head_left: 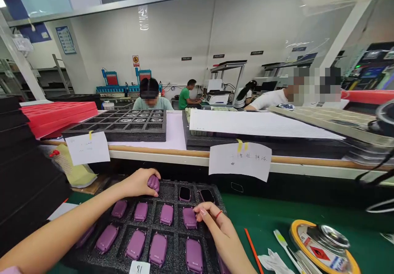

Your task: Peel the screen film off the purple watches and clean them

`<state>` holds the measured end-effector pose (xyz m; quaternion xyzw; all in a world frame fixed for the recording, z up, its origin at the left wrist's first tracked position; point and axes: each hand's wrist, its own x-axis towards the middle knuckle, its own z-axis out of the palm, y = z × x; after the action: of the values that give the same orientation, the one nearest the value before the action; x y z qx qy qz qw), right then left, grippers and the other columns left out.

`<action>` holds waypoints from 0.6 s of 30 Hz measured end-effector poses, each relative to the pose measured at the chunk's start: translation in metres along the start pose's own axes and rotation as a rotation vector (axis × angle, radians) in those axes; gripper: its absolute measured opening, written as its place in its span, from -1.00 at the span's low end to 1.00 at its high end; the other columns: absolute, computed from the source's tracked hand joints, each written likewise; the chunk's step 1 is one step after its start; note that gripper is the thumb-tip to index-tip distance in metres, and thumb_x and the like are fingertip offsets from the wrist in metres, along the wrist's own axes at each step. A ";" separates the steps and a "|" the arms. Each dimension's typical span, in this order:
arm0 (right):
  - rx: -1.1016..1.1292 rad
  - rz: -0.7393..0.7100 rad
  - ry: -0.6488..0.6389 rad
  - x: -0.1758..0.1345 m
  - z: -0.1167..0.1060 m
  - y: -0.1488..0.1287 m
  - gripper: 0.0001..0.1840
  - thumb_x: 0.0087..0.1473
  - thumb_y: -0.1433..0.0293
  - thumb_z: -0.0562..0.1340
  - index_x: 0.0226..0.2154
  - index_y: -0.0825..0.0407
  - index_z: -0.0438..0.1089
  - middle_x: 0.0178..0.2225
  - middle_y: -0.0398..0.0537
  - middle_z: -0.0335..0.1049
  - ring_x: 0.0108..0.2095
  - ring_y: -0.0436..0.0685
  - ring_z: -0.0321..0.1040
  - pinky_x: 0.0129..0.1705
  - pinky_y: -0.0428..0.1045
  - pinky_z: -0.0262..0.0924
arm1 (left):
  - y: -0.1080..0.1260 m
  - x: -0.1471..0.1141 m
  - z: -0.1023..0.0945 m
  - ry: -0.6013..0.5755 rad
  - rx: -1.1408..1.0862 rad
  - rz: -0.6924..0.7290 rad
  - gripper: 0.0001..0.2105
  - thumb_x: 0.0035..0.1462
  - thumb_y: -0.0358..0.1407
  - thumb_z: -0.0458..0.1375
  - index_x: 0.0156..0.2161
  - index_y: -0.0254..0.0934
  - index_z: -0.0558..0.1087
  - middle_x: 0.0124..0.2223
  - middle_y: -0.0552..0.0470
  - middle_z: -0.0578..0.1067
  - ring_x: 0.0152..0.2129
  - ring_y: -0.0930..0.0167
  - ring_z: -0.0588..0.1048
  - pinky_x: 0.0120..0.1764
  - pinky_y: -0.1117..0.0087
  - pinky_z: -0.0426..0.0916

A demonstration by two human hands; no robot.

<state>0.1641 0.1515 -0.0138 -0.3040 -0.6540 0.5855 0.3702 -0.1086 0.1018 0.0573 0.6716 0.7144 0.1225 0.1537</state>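
Note:
My left hand (141, 183) reaches across the black foam tray (120, 233) and grips a purple watch case (153, 183) at the tray's far row. Thumb and fingers of my right hand (217, 224) close on the right edge of another purple watch case (189, 217), which sits in its compartment. Several more purple cases lie back side up in the nearer rows, such as one purple case (194, 255) in front. Two watches with dark screens, one of them a dark-screened watch (184, 194), lie in the far row. A numbered white tag (139, 267) is at the tray's near edge.
Right on the green mat (246, 208) are a red stick (254, 251), a toothbrush (286, 247), crumpled tissue (275, 261) and a yellow-rimmed metal can (323, 247). Black foam trays (27, 192) stack at left. A shelf (181, 154) crosses ahead; several people sit beyond.

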 end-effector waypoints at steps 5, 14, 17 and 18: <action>-0.054 0.011 -0.022 0.001 0.000 0.000 -0.44 0.06 -0.15 0.23 -0.36 0.02 0.47 -0.42 -0.04 0.39 -0.35 0.18 0.37 -0.24 0.04 0.30 | 0.017 0.010 0.018 0.022 -0.022 0.041 -0.55 0.19 -0.12 0.28 0.10 -0.30 0.41 0.04 -0.12 0.53 -0.05 0.21 0.52 0.01 0.05 0.42; -0.142 -0.014 -0.045 -0.001 0.003 0.004 -0.60 0.14 0.01 0.21 -0.31 0.01 0.45 -0.39 -0.05 0.41 -0.33 0.17 0.38 -0.20 0.05 0.31 | -0.002 0.001 0.005 0.053 0.114 -0.001 -0.56 0.20 -0.07 0.25 0.07 -0.31 0.42 -0.05 -0.11 0.55 -0.11 0.22 0.54 -0.02 0.04 0.44; -0.181 -0.029 -0.068 -0.002 0.004 0.003 -0.64 0.16 0.05 0.21 -0.32 0.00 0.45 -0.38 -0.05 0.41 -0.32 0.17 0.37 -0.17 0.06 0.30 | -0.012 -0.007 0.008 0.034 0.148 0.014 -0.60 0.21 -0.08 0.25 0.03 -0.32 0.45 -0.06 -0.09 0.56 -0.10 0.23 0.54 -0.03 0.07 0.45; -0.194 -0.032 -0.072 -0.002 0.004 0.002 -0.65 0.17 0.06 0.21 -0.32 0.00 0.45 -0.39 -0.06 0.41 -0.32 0.18 0.37 -0.17 0.06 0.30 | -0.014 -0.009 0.008 0.034 0.158 0.020 -0.60 0.20 -0.08 0.26 0.03 -0.32 0.45 -0.04 -0.10 0.56 -0.07 0.22 0.53 -0.01 0.07 0.44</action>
<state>0.1617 0.1477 -0.0160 -0.3065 -0.7252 0.5242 0.3246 -0.1180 0.0917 0.0445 0.6867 0.7175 0.0789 0.0868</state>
